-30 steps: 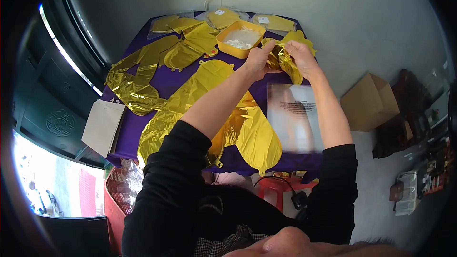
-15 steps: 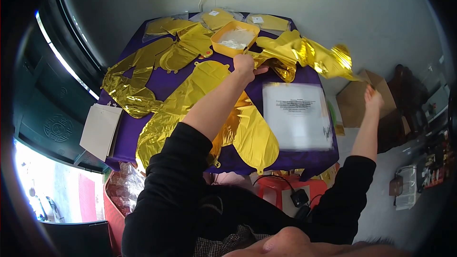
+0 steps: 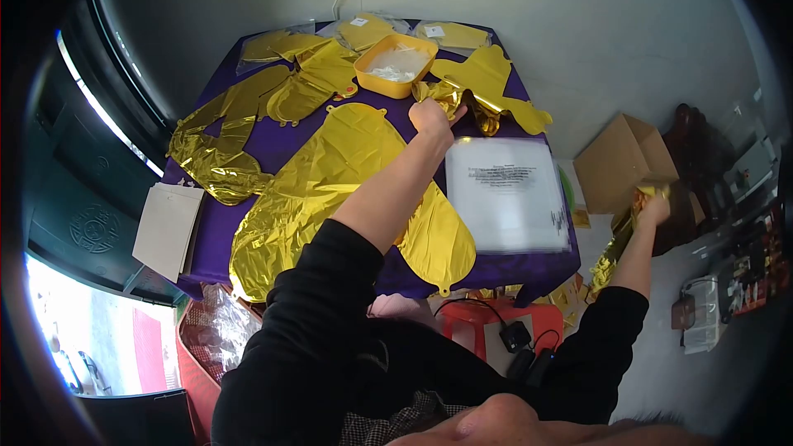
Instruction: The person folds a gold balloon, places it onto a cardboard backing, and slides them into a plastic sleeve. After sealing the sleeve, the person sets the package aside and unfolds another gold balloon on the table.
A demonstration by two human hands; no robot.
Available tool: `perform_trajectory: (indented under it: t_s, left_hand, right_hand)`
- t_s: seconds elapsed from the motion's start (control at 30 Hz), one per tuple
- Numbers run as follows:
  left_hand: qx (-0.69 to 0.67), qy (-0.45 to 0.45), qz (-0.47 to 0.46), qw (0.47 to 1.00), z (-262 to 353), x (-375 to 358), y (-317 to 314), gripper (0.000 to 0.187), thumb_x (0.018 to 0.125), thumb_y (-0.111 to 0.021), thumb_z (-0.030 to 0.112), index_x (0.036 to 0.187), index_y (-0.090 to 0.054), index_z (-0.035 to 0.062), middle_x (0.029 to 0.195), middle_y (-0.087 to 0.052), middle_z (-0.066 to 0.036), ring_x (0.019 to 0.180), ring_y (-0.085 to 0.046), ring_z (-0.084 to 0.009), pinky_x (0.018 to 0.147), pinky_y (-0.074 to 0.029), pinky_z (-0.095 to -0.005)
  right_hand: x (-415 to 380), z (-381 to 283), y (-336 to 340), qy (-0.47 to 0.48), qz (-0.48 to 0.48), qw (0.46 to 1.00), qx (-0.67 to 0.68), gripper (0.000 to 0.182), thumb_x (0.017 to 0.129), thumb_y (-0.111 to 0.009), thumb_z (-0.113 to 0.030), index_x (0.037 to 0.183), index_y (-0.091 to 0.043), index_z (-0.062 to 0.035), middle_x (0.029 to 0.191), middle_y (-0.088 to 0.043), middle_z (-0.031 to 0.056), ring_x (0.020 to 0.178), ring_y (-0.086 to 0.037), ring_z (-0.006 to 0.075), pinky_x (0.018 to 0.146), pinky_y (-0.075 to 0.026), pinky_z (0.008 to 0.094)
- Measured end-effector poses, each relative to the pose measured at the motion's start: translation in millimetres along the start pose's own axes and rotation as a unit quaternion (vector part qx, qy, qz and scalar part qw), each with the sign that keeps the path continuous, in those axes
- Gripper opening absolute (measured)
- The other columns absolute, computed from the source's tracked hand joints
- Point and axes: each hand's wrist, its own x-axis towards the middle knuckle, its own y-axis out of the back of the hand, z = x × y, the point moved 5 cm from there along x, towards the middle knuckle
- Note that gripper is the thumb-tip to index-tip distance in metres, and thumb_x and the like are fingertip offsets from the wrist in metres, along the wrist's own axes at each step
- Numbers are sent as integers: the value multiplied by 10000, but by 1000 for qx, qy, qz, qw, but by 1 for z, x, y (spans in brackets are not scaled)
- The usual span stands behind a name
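My left hand (image 3: 431,118) is closed on the near edge of a crumpled gold foil balloon (image 3: 487,74), just in front of a yellow plastic tub (image 3: 363,76) with white material inside. Off the table to the right, my right hand (image 3: 654,208) grips another gold foil balloon (image 3: 610,260), which hangs down beside my forearm. A large flat gold foil balloon (image 3: 310,190) lies across the front of the table, partly hidden under my left arm. More gold foil (image 3: 219,144) is spread at the left.
The table has a purple cloth (image 3: 211,244). A stack of clear bags with printed text (image 3: 505,198) lies on its right side, and pale cards (image 3: 169,231) at the left edge. An open cardboard box (image 3: 611,161) and red stool (image 3: 479,318) stand nearby.
My right hand has swung down, carrying a gold foil balloon off the table's right side to beside the box. My left hand stays near the tub, on the foil.
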Motion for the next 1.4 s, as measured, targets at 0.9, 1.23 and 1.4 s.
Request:
perform_trajectory:
  t_s: [0.9, 1.23, 1.4]
  left_hand:
    - [856, -249, -279, 358, -6, -28, -2, 654, 984, -263, 588, 1388, -503, 133, 1464, -418, -157, 1382, -332, -360, 1082, -262, -597]
    - [869, -238, -158, 404, -7, -28, -21, 795, 956, -312, 650, 1278, -585, -23, 1309, -506, -214, 1216, -486, -345, 980, -426, -424]
    - [844, -189, -129, 485, -9, -26, -22, 842, 930, -385, 658, 1271, -542, -95, 1301, -460, -283, 1215, -487, -386, 1014, -416, -438]
  right_hand:
    - [-323, -107, -229, 495, -521, 630, -295, 232, 934, -452, -139, 1063, -626, -56, 1044, -653, 169, 1082, -564, 330, 946, -371, 446]
    - [-269, -119, -211, 471, -423, 732, -254, 186, 924, -477, -140, 967, -623, -34, 934, -659, 208, 975, -597, 378, 849, -424, 484]
    - [-251, -123, -203, 442, -417, 755, -247, 243, 922, -498, -153, 1065, -611, 8, 968, -636, 261, 964, -590, 441, 820, -462, 488]
